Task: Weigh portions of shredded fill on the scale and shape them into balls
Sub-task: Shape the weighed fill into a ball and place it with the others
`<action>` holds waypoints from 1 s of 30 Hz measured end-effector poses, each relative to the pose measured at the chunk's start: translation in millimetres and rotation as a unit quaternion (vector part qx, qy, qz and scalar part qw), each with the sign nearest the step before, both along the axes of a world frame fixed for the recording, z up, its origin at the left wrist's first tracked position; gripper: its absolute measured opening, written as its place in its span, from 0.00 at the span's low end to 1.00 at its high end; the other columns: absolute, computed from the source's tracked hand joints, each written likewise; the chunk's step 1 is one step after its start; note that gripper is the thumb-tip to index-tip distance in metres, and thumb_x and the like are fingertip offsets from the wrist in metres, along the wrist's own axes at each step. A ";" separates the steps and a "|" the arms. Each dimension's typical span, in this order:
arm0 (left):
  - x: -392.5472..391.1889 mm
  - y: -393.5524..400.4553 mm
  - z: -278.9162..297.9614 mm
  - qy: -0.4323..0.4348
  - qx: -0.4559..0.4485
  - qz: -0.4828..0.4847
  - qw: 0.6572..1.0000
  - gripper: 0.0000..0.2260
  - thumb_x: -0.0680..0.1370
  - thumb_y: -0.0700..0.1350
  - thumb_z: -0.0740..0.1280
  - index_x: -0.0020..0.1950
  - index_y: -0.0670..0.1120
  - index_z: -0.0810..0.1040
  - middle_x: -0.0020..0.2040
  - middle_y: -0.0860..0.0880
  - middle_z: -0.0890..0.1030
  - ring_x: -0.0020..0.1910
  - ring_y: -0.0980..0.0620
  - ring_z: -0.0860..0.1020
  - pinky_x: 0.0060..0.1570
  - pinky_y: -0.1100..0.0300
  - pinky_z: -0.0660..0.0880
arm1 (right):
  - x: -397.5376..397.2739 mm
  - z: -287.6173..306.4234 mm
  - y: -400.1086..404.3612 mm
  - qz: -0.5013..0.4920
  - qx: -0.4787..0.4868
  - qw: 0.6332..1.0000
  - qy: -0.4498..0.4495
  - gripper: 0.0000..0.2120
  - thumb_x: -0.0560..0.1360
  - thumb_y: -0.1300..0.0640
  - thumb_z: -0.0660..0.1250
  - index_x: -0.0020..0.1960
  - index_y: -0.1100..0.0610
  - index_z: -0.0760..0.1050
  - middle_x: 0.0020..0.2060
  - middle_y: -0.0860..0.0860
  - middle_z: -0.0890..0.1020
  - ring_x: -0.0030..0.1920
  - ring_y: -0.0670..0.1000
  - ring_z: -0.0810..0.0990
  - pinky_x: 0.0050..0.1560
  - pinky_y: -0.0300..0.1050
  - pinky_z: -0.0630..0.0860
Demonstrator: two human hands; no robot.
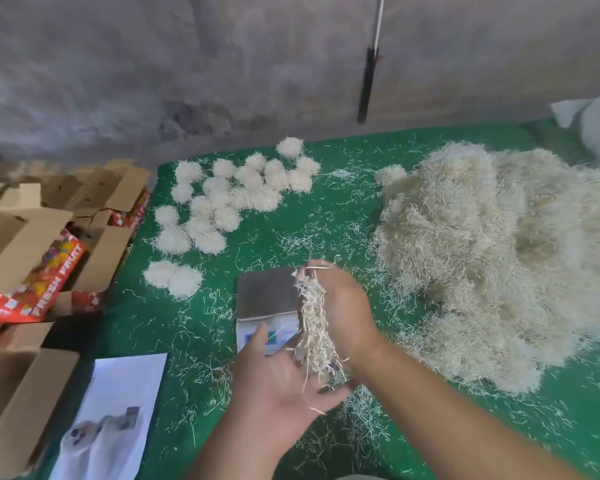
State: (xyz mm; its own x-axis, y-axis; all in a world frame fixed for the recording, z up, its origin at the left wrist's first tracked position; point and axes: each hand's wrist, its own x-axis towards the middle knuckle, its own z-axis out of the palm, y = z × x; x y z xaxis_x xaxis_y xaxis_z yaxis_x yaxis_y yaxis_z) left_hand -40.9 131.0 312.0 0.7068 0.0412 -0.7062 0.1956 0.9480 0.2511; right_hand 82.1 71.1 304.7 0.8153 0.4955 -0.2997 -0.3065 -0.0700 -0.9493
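A small scale (269, 296) with a bare steel platform stands on the green table (326, 220), partly hidden by my hands. My right hand (343, 306) grips a loose bunch of pale shredded fill (315, 327) just in front of the scale. Below it, my left hand (278, 386) lies palm up with straight fingers under the hanging strands, and its fingertips cover part of the scale's display. A large heap of shredded fill (492, 258) fills the right side of the table. Several finished fill balls (229, 199) lie at the back left.
Open cardboard fruit boxes (39, 258) with red printing stand off the table's left edge. A printed white sheet (115, 417) lies at the front left. Loose strands litter the cloth. A grey wall rises behind, with a dark rod (368, 84) hanging against it.
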 end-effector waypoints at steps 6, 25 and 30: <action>24.9 -6.4 8.1 0.072 0.092 0.095 0.989 0.14 0.85 0.48 0.59 0.50 0.46 0.82 0.50 0.42 0.86 0.49 0.42 0.86 0.44 0.50 0.82 | -33.9 -14.8 -14.4 0.129 -0.041 0.970 -0.201 0.19 0.81 0.44 0.56 0.70 0.35 0.71 0.40 0.44 0.83 0.33 0.43 0.77 0.35 0.48 0.77; 41.2 30.8 6.3 -0.010 0.557 0.134 0.820 0.11 0.80 0.47 0.64 0.57 0.59 0.82 0.58 0.48 0.83 0.61 0.42 0.81 0.61 0.36 0.77 | -37.0 0.7 -6.9 0.089 0.261 0.915 0.295 0.28 0.84 0.39 0.66 0.76 0.55 0.74 0.75 0.56 0.77 0.78 0.60 0.71 0.74 0.57 0.70; 28.7 11.7 -16.5 0.003 0.821 0.013 0.571 0.23 0.81 0.51 0.53 0.76 0.67 0.66 0.79 0.63 0.61 0.78 0.63 0.59 0.77 0.54 0.57 | -44.5 0.6 7.6 0.057 0.254 0.902 0.343 0.30 0.84 0.33 0.59 0.70 0.56 0.80 0.69 0.56 0.81 0.70 0.57 0.80 0.69 0.55 0.75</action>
